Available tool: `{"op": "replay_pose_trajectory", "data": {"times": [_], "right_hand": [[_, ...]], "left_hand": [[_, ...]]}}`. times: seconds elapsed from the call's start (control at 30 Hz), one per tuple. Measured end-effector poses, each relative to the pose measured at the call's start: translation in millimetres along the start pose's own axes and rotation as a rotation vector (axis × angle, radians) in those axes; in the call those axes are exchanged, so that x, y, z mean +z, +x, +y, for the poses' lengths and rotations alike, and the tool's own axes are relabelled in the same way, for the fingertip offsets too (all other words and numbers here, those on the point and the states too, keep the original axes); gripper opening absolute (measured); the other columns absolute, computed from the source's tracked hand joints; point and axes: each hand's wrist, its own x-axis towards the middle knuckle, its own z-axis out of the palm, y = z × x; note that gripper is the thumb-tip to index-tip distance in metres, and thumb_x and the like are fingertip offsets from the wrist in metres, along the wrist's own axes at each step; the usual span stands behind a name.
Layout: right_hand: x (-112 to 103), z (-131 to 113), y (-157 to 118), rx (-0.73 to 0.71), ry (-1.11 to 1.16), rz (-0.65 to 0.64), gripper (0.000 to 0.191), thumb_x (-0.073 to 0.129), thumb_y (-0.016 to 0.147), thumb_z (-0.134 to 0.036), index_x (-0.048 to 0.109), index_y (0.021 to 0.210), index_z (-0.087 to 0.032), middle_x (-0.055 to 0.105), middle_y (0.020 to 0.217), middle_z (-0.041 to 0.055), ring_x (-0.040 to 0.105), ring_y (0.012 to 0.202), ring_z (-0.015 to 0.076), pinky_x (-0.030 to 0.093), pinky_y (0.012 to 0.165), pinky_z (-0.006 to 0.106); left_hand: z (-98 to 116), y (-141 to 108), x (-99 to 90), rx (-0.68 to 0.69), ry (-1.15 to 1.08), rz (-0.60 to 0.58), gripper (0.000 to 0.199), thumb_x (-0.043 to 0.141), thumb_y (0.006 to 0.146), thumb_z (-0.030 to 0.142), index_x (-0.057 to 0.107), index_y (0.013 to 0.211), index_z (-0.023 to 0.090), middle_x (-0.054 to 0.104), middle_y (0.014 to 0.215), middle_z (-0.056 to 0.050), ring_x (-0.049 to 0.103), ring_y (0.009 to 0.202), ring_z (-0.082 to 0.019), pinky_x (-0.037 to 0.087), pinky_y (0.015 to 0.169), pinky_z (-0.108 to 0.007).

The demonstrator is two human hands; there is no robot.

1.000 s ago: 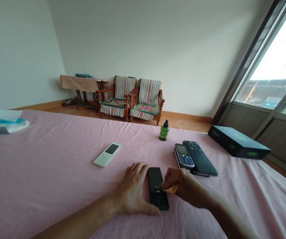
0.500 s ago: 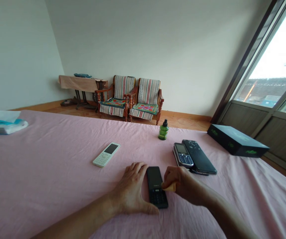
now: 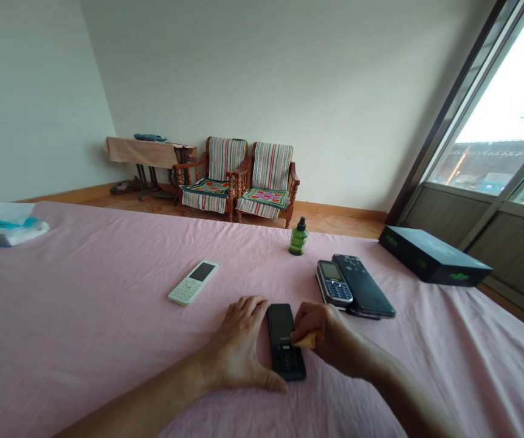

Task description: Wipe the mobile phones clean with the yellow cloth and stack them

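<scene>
Lying at ten o'clock from both hands, a slim white keypad phone (image 3: 193, 282) with a dark screen is well apart, so a knock there seems unlikely. The left hand (image 3: 237, 345), at nine o'clock of an oblong black keypad phone (image 3: 284, 340), is spread wide, thumb by its near end and fingers by its far corner; it flanks rather than grips, so a hard sideways push could skew the black phone on the loose, wrinkled pink cloth (image 3: 120, 292). A green bottle with a black spray top (image 3: 297, 240) stands upright at twelve o'clock; tugging the pink cloth might tip it. A small folded orange-yellow piece (image 3: 307, 341), perhaps fabric, is pinched in the curled right hand (image 3: 323, 325) at three o'clock, seemingly touching the black phone's right edge; pressing too heavily could trip a key. At one o'clock, a navy-and-silver keypad phone (image 3: 335, 285) lies near the knuckles, and a wide swing might nudge it.
</scene>
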Motion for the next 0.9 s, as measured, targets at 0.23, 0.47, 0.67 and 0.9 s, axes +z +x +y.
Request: {"op": "replay_pose_trajectory", "data": {"times": [0.23,0.47,0.67,0.9], "right_hand": [[8.5,-2.8,4.7,-0.062,-0.026,0.021,0.043,0.049,0.065,0.009,0.076,0.076,-0.022,0.060,0.077,0.0012,0.055,0.072,0.0098,0.038,0.063,0.020],[8.3,-10.4,4.4,-0.088,-0.106,0.044,0.034,0.046,0.068,0.008,0.068,0.060,-0.017,0.055,0.072,0.0002,0.052,0.071,0.0095,0.035,0.062,0.020],[9.7,-16.6,5.6,-0.119,-0.074,-0.007,0.034,0.046,0.066,0.009,0.068,0.063,-0.017,0.057,0.076,0.0003,0.053,0.072,0.0095,0.036,0.061,0.019],[15.0,-16.9,6.9,-0.120,-0.109,0.048,0.033,0.046,0.065,0.009,0.066,0.062,-0.017,0.057,0.076,0.0006,0.052,0.074,0.0111,0.037,0.063,0.021]], "left_hand": [[-1.6,-0.7,1.0,0.015,-0.029,0.032,0.108,0.076,0.044,0.065,0.039,0.134,0.019,0.043,0.135,-0.016,0.037,0.125,-0.041,0.027,0.105,-0.059],[-0.5,-1.0,1.0,0.010,-0.025,0.032,0.107,0.077,0.044,0.063,0.040,0.133,0.017,0.044,0.133,-0.016,0.038,0.124,-0.039,0.029,0.105,-0.057],[0.8,-0.9,-0.1,0.013,-0.034,0.039,0.105,0.078,0.044,0.062,0.039,0.133,0.019,0.044,0.133,-0.014,0.038,0.123,-0.039,0.029,0.104,-0.057],[0.4,-1.5,0.7,0.052,-0.050,0.073,0.100,0.079,0.043,0.061,0.043,0.127,0.022,0.048,0.126,-0.012,0.043,0.117,-0.036,0.033,0.100,-0.053]]}}
